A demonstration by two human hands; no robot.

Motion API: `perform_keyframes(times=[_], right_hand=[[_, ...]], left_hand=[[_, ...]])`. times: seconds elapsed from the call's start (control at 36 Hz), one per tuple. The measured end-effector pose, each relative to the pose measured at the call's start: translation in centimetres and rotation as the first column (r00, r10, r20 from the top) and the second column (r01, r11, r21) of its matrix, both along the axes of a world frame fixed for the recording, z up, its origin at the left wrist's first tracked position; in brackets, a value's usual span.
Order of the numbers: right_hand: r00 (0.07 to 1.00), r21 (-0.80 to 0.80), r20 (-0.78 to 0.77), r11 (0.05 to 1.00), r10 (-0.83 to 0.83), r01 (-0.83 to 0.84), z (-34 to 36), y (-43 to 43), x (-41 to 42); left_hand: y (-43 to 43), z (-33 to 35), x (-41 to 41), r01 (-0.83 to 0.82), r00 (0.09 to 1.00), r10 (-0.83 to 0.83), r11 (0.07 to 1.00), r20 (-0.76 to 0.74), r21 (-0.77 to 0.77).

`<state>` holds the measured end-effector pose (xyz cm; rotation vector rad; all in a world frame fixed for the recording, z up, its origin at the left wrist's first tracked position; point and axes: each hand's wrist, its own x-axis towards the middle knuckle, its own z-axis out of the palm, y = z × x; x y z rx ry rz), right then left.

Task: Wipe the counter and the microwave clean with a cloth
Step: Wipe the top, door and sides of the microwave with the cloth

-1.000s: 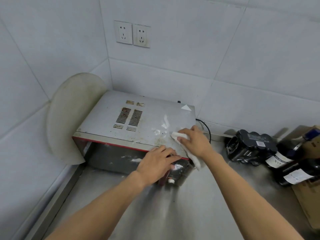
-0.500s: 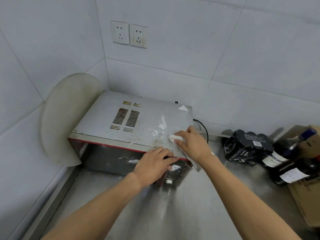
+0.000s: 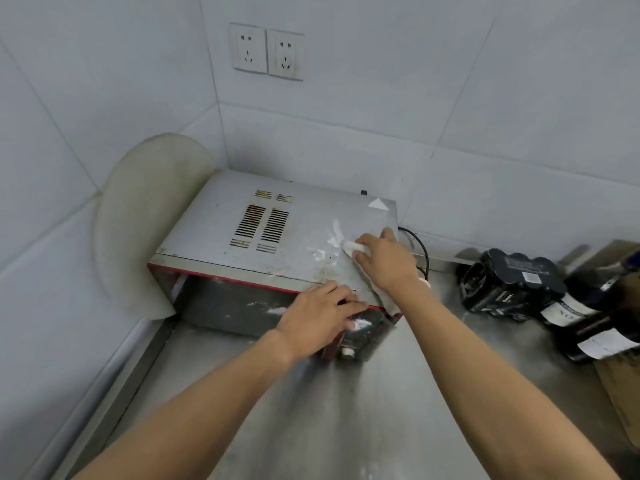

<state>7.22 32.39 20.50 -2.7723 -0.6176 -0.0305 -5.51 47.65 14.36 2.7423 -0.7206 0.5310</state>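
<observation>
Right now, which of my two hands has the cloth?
The right hand, holding the white cloth against the microwave top. The left hand has no cloth; it rests on the microwave's front edge.

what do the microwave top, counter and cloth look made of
Microwave top: matte grey sheet metal, judging by punched vent slots and rusty specks. Counter: probably brushed stainless steel, given its soft streaky sheen. Cloth: white, limp fabric or paper; it drapes over the microwave's edge.

The right hand (image 3: pixel 384 261) covers most of the cloth (image 3: pixel 353 247). At the counter's (image 3: pixel 346 410) right side, a cardboard box (image 3: pixel 623 396) runs off frame.
</observation>
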Motion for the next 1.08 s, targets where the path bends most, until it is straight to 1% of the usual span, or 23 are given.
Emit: perform_keyframes(times=[0.08, 0.19, 0.25, 0.31, 0.39, 0.44, 0.47, 0.53, 0.61, 0.67, 0.75, 0.89, 0.94, 1.03, 1.08], right_hand=[[0.998, -0.017, 0.016, 0.998, 0.053, -0.053, 0.3, 0.5, -0.3], [0.971, -0.014, -0.04, 0.972, 0.235, -0.235, -0.3, -1.7, -2.0], [0.977, 0.021, -0.046, 0.978, 0.211, -0.21, -0.9, -2.6, -2.5], [0.995, 0.062, -0.032, 0.993, 0.099, -0.097, -1.1, -2.3, -1.6], [0.997, 0.06, -0.012, 0.995, -0.08, 0.08, -1.0, -0.2, 1.1], [0.991, 0.044, -0.012, 0.99, -0.137, 0.137, -0.7, 1.2, 2.3], [0.991, 0.034, -0.005, 0.99, -0.134, 0.134, -0.6, 1.7, 2.6], [0.997, 0.035, 0.002, 0.997, -0.072, 0.072, -0.3, 1.9, 2.4], [0.995, 0.039, -0.028, 0.995, 0.098, -0.097, -0.3, 0.8, 0.8], [0.983, 0.028, -0.048, 0.984, 0.179, -0.178, -0.5, -0.3, -0.8], [0.985, 0.045, -0.063, 0.987, 0.16, -0.157, -0.9, -0.9, -1.6], [1.0, 0.045, -0.017, 0.999, 0.017, -0.016, -0.7, 2.3, 1.7], [1.0, 0.034, -0.005, 0.999, -0.013, 0.014, -0.3, 3.7, 2.5], [1.0, 0.017, 0.011, 1.0, 0.024, -0.024, -0.2, 4.1, 2.4], [0.993, 0.015, 0.01, 0.993, 0.121, -0.121, -0.4, 3.2, 1.4]], left_hand=[[-0.1, -0.1, -0.1, -0.008, 1.0, 0.008, 1.0, 0.005, 0.001], [-0.3, -0.3, -0.1, -0.028, 0.999, 0.028, 1.0, 0.032, -0.004], [-0.3, -0.4, 0.0, -0.024, 0.999, 0.024, 1.0, 0.039, 0.001], [-0.2, -0.5, 0.1, -0.022, 0.999, 0.022, 1.0, 0.036, 0.003], [-0.1, -0.4, 0.1, -0.02, 1.0, 0.02, 1.0, 0.014, 0.008], [-0.2, -0.3, 0.0, -0.019, 1.0, 0.019, 1.0, 0.0, 0.008], [-0.2, -0.2, -0.1, -0.021, 1.0, 0.021, 1.0, -0.001, 0.008], [-0.2, -0.2, -0.1, -0.022, 1.0, 0.022, 1.0, 0.011, 0.002], [-0.2, -0.4, 0.1, -0.025, 0.999, 0.026, 1.0, 0.023, -0.011], [-0.2, -0.6, 0.1, -0.027, 1.0, 0.028, 0.999, 0.01, -0.021], [-0.2, -0.7, 0.2, -0.023, 1.0, 0.023, 1.0, -0.007, -0.022], [-0.1, -0.4, 0.1, -0.03, 1.0, 0.03, 0.999, 0.007, -0.014], [-0.1, -0.3, 0.0, -0.035, 0.999, 0.035, 0.999, 0.007, -0.019], [-0.2, -0.2, -0.2, -0.036, 0.999, 0.036, 0.999, 0.027, -0.023], [-0.3, -0.2, -0.2, -0.044, 0.998, 0.045, 0.999, 0.049, -0.027]])
